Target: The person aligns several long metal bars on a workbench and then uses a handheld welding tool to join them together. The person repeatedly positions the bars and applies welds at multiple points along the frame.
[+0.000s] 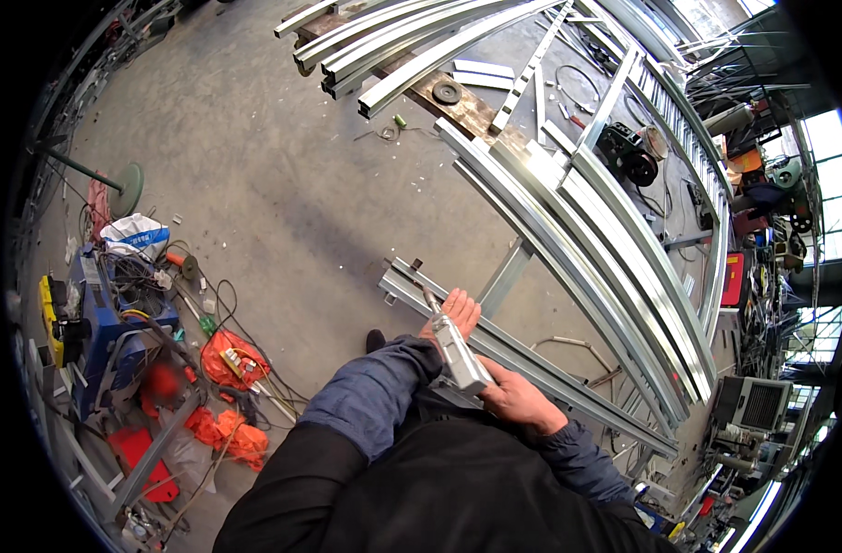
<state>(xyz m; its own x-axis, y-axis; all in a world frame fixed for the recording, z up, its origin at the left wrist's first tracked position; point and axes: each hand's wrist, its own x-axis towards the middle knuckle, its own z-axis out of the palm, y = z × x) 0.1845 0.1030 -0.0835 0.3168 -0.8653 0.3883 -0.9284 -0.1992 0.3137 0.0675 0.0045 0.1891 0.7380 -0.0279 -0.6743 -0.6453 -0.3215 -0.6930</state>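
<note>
A silver hand tool (460,352) is lying across the left hand (461,311), whose outstretched fingers are apparently bracing its front over a metal rail's (605,411) end, while the right hand's (522,398) fingers are grasping its rear, presumably for control.

No words or numbers can be made out with certainty. The white and blue bag (137,238) at the left has pale printed marks across its blue part, too small and creased to read. On the blue machine (103,324) just below it, a pale patch shows near the top, too blurred to tell whether it bears print. The red box (733,286) at the right has a small yellow mark, its details likewise too small to read.
</note>
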